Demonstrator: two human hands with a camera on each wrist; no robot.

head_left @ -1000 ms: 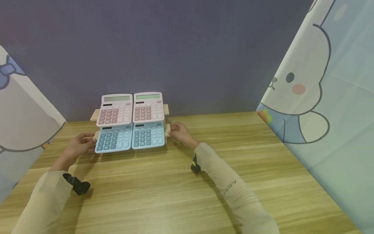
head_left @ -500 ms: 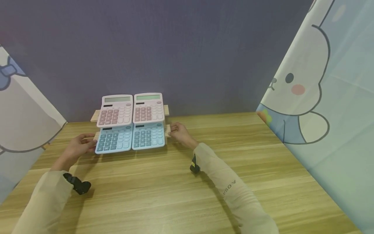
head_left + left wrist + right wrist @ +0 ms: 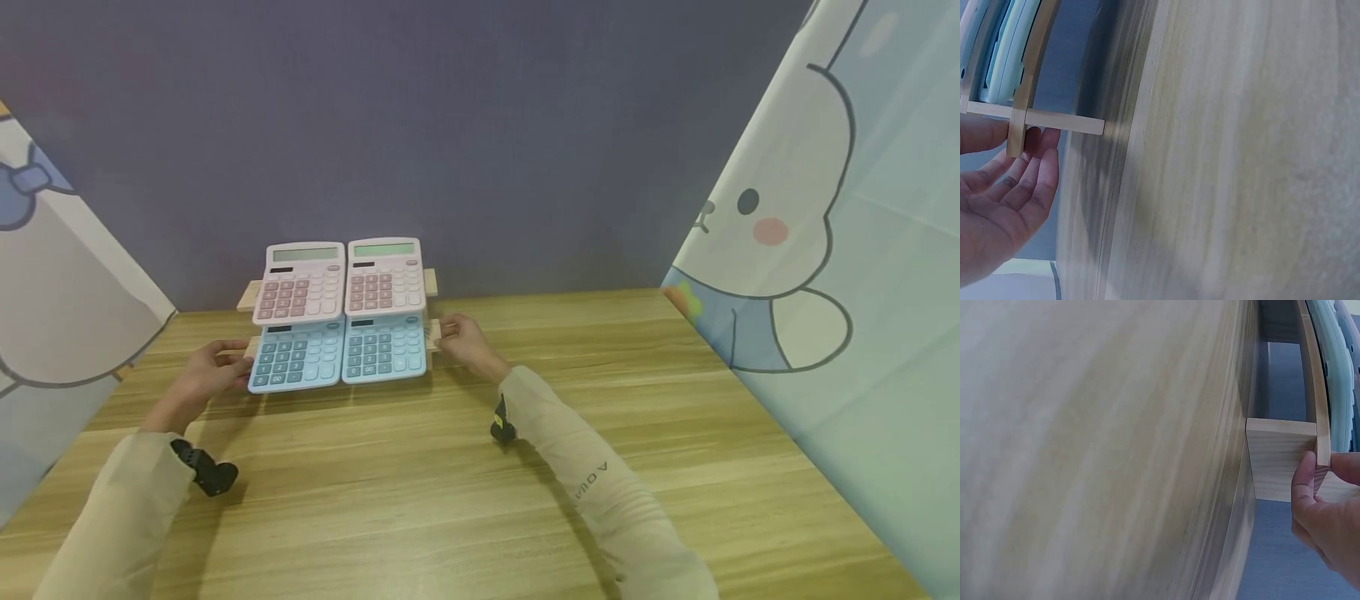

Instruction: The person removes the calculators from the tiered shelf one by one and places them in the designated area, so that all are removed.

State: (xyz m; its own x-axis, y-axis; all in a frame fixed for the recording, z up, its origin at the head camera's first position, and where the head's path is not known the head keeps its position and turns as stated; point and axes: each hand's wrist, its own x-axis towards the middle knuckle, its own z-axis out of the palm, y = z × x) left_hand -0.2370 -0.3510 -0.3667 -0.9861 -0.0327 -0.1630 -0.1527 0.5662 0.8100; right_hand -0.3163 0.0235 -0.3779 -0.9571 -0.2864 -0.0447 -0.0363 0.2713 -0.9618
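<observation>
A two-tier wooden rack (image 3: 432, 334) stands at the back left of the table, against the dark backdrop. Two pink calculators, one on the left (image 3: 300, 283) and one on the right (image 3: 385, 277), lie tilted on its upper tier. Below them lie two blue calculators, one on the left (image 3: 297, 357) and one on the right (image 3: 385, 348), their tops partly hidden by the pink ones. My left hand (image 3: 1007, 194) pinches the lower shelf's left end between thumb and fingers. At the opposite end, my right hand (image 3: 1329, 512) grips the same shelf board between thumb and fingertips.
The wood-grain tabletop (image 3: 360, 500) stretches in front of the rack and to its right. A dark backdrop (image 3: 480, 150) rises behind. Cartoon-printed cloths hang at the left (image 3: 67, 283) and right (image 3: 885, 267). Each wrist wears a black camera.
The head view has shifted slightly, so the rack and left hand appear a little further right. Both hands keep their hold on the shelf ends, and the calculators stay in place on the rack.
</observation>
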